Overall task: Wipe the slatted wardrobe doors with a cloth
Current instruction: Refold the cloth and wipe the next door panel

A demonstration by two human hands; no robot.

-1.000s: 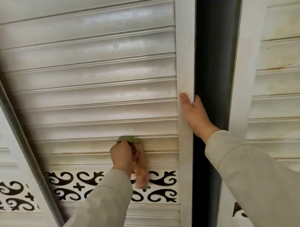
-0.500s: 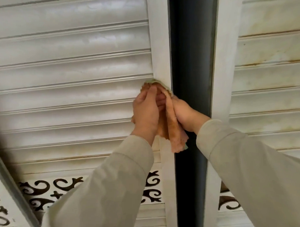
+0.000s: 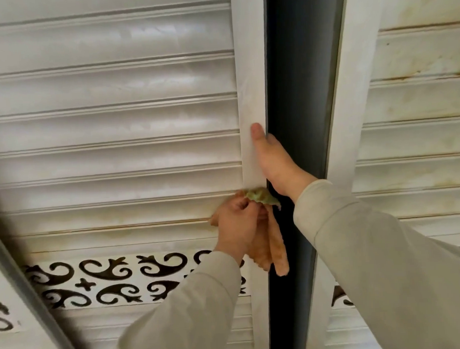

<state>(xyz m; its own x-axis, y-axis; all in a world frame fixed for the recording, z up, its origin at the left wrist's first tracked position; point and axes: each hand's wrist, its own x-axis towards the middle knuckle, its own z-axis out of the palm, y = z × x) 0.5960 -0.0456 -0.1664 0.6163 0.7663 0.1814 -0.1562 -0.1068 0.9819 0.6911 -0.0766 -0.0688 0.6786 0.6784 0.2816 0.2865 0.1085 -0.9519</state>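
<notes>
The left hand (image 3: 238, 221) is gripping the cloth (image 3: 267, 241), fingers curled round its bunched top, and is pressing it against the white slatted door (image 3: 112, 121) where a slat meets the door's upright edge strip (image 3: 250, 69). The cloth is sitting just below the middle of the view, at about 6 o'clock from the right hand; its greenish top fold is lying against the strip while its orange tail is hanging down in front of the dark gap (image 3: 298, 67) between the doors.

The right hand (image 3: 275, 162) is holding the same strip just above the cloth, at about 1 o'clock from the left hand. Its thumb is lying flat along the front of the strip and the rest of the hand is reaching round the edge into the gap; those fingers are hidden, so their curl cannot be told. The two hands are close together, nearly touching.

A band of black scrollwork (image 3: 110, 277) is running across the door at about 8 o'clock from the left hand. A second slatted door (image 3: 418, 141), with yellowish stains on its slats, is standing beyond the gap at 3 o'clock. Both sleeves (image 3: 383, 260) are pale beige.
</notes>
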